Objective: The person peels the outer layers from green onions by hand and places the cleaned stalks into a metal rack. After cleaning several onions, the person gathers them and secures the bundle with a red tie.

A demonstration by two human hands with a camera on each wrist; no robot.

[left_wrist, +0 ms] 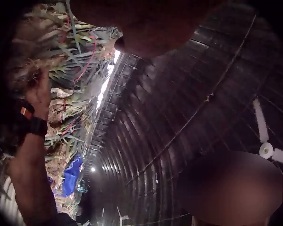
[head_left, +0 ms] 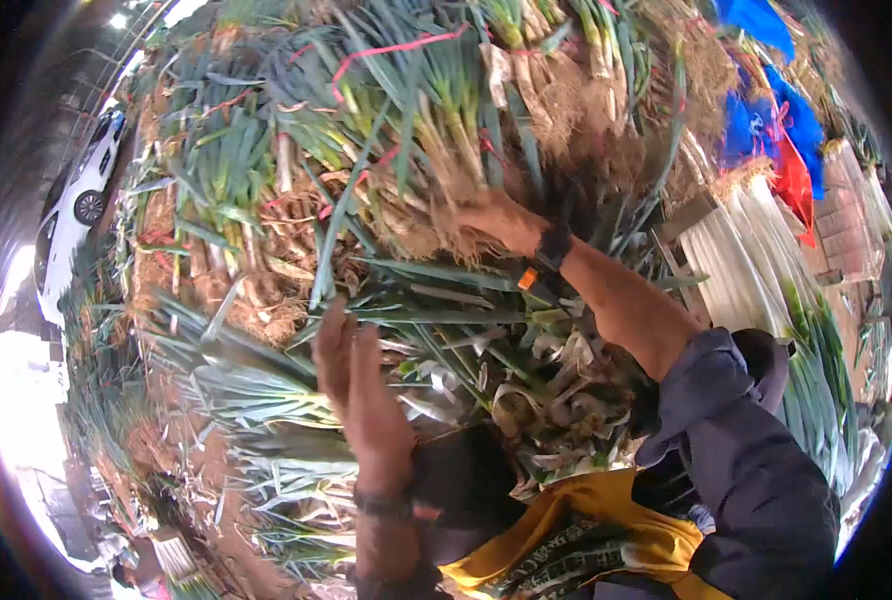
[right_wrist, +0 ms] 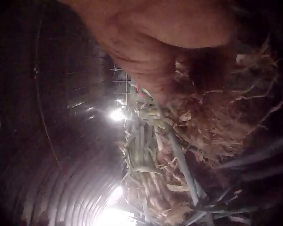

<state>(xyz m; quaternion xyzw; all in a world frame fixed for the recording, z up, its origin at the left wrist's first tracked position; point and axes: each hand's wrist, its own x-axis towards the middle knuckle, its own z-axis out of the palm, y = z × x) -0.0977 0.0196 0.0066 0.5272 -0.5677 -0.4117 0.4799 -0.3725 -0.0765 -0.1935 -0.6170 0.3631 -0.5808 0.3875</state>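
Observation:
My right hand (head_left: pixel 501 222) grips a bunch of green onions (head_left: pixel 456 165) near its root end, palm over the stalks. In the right wrist view, the curled fingers (right_wrist: pixel 151 75) lie against the stalks, with a brown tangle of roots (right_wrist: pixel 217 125) hanging below. My left hand (head_left: pixel 366 385) is raised in front of my body, fingers extended and holding nothing. Loose green leaves (head_left: pixel 436 315) and torn, pale peelings (head_left: pixel 556 390) lie between the two hands.
Tied bunches with pink ribbon (head_left: pixel 396 50) are piled across the back. Cleaned white-stalked onions (head_left: pixel 741 255) lie at right, near blue plastic (head_left: pixel 796 130) and a red bag (head_left: pixel 791 170). More leafy onions (head_left: pixel 266 390) spread at left. A white car (head_left: pixel 81 205) stands beyond.

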